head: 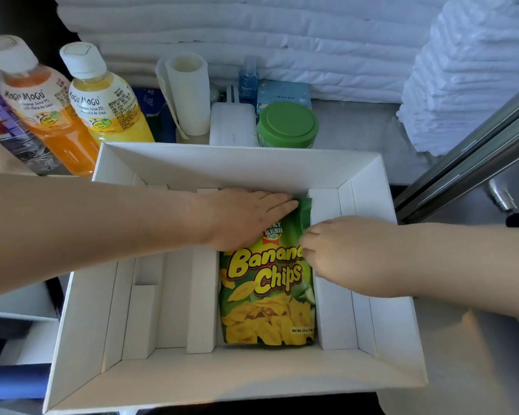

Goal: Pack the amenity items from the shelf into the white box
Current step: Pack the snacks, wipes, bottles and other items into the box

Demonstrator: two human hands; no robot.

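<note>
- Squarely in the middle of the head view sat the white box, open-topped and split by white card dividers into long compartments.
- The banana chips bag lay flat, printed side up, in the compartment just right of centre; its bottom end was at 6 o'clock near the box's near wall, and its top end pointed to 12 o'clock.
- The left hand came in from 9 o'clock, fingers straight and together, palm down, pressing on the bag's upper end.
- The right hand came in from 3 o'clock, its fingers bent down onto the bag's right edge beside the divider (the tips were out of sight, so whether they pinched the bag or only pushed it I cannot tell).
- Beyond the box, on the metal shelf, stood the remaining items:
- at 10 o'clock an orange Mogu Mogu bottle and a yellow Mogu Mogu bottle, side by side, with a purple-labelled bottle at the far left edge;
- at 12 o'clock a white roll, a white case, a small blue bottle and a green-lidded jar, the jar just beside the case.
- At 2 o'clock rose a stack of folded white towels.
</note>
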